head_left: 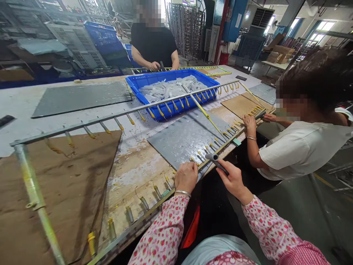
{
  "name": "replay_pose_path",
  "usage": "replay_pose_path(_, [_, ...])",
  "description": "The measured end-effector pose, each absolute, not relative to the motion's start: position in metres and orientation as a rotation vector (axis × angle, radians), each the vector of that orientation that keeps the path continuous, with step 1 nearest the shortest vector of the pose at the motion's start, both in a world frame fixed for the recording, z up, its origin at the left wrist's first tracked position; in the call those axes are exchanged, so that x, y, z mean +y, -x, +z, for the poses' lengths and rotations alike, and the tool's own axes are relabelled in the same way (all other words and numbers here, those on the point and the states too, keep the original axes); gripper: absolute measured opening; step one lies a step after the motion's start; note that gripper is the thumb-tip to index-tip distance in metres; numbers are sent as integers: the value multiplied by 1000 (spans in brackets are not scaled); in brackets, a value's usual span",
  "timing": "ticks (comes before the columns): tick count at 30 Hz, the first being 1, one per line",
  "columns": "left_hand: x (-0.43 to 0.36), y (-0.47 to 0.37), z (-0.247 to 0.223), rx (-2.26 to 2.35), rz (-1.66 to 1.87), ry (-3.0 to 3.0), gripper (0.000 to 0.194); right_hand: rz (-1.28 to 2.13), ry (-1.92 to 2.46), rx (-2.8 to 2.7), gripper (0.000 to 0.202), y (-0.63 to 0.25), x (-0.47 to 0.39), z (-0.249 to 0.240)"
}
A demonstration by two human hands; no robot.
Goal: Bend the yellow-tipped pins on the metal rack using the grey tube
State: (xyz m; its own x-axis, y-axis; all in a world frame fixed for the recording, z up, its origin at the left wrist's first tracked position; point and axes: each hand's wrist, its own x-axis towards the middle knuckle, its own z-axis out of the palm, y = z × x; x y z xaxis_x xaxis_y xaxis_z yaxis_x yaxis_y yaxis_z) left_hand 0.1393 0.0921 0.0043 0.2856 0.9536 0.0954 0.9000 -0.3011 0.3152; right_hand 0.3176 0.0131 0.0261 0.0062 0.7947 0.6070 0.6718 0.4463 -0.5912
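Observation:
A long metal frame (91,124) with rows of small pegs, many tipped in yellow, lies across the table. My left hand (186,177) rests on its near rail, fingers curled down around a peg spot; what they pinch is hidden. In my right hand (233,182) is a dark-handled tool (223,167) with a grey tubular head, held just above the near rail, right of my left hand. Beneath the frame lies a grey sheet (176,138). Thin wires stick out from several pegs.
A blue basket (138,96) of clear plastic pieces stands mid-table. At the right, a person in white (298,151) works on the same rail with a dark tool. Another person in black (153,44) stands across the table. Brown board (55,191) lies left.

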Motion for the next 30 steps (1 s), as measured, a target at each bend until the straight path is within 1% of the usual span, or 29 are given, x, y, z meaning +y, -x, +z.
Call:
replay_pose_path(4, [92, -139, 4, 1722, 419, -2346, 33, 2, 1212, -1719, 39, -318, 11, 27])
replay_pose_path(9, [92, -139, 4, 1725, 424, -2351, 35, 107, 1413, -1853, 37, -326, 9, 26])
replay_pose_path(14, [93, -139, 2, 1728, 428, -2362, 37, 30, 1254, -1705, 35, -324, 7, 30])
replay_pose_path(19, [93, -137, 0, 1717, 433, -2378, 38, 211, 1399, -1837, 35, -323, 9, 22])
replay_pose_path(23, [93, -137, -2, 1693, 458, -2398, 38, 131, 1342, -1655, 33, -325, 8, 26])
replay_pose_path(25, [93, -137, -3, 1695, 459, -2395, 37, 143, 1347, -1663, 33, -324, 10, 20])
replay_pose_path(28, [92, -135, -2, 1675, 473, -2374, 35, 281, 1431, -1782, 38, -320, 12, 5])
replay_pose_path(30, [92, -134, -1, 1660, 530, -2331, 30, 347, 1480, -1809, 40, -319, 13, -2])
